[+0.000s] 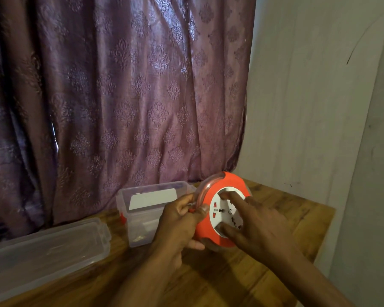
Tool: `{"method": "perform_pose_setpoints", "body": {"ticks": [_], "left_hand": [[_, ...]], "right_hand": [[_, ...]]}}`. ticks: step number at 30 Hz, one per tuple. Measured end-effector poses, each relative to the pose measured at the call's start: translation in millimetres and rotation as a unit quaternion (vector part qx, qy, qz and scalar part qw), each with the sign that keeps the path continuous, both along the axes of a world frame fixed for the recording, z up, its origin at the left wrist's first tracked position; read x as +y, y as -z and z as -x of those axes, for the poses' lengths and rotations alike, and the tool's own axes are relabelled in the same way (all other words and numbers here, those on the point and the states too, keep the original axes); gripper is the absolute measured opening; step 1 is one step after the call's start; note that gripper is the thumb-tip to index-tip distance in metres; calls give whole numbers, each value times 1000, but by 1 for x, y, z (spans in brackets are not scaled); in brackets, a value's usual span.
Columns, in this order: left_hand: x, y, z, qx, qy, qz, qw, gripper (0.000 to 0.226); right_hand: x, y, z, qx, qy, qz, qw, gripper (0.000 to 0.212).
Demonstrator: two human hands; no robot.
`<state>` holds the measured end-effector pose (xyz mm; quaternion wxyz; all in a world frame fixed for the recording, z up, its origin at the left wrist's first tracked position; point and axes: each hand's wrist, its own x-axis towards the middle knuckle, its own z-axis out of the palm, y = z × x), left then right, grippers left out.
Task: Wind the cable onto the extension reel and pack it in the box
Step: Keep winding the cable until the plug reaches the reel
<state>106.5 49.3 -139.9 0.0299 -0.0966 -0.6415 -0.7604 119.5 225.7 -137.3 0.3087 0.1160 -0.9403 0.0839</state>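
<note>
Left hand (182, 220) is gripping the reel (220, 209); right hand (251, 220), fingers straight, is turning its face; winding looks nearly done, box (142, 209) waiting open.

On the table (286, 213), the lid (47, 251) lies left of the box (142, 216); the reel (222, 209) is right of it.
</note>
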Motion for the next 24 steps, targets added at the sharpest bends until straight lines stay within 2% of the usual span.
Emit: {"method": "perform_pose_setpoints", "body": {"ticks": [5,8,11,14,15,18,21,24], "left_hand": [[4,1,-2,0,-5,-4,1000,36],[3,3,-1,4,-8,8,1000,31],[1,2,-1,2,-2,10,1000,22],[-3,0,1,3,-7,12,1000,20],[-5,0,2,2,-12,14,1000,20],[-12,-2,4,-2,-22,16,1000,27],[-15,-3,5,-3,-17,31,999,27],[-16,-2,6,-4,-4,40,999,17]], "right_hand": [[-3,2,6,-11,22,125,992,71],[-5,3,6,-31,34,131,990,71],[-4,5,2,10,41,41,998,71],[-3,3,-4,42,22,-23,999,45],[-2,1,-6,39,15,-44,998,47],[4,1,-10,44,-32,-140,989,74],[10,-2,-13,76,-84,-204,972,82],[11,-7,-14,76,-72,-226,969,90]]}}
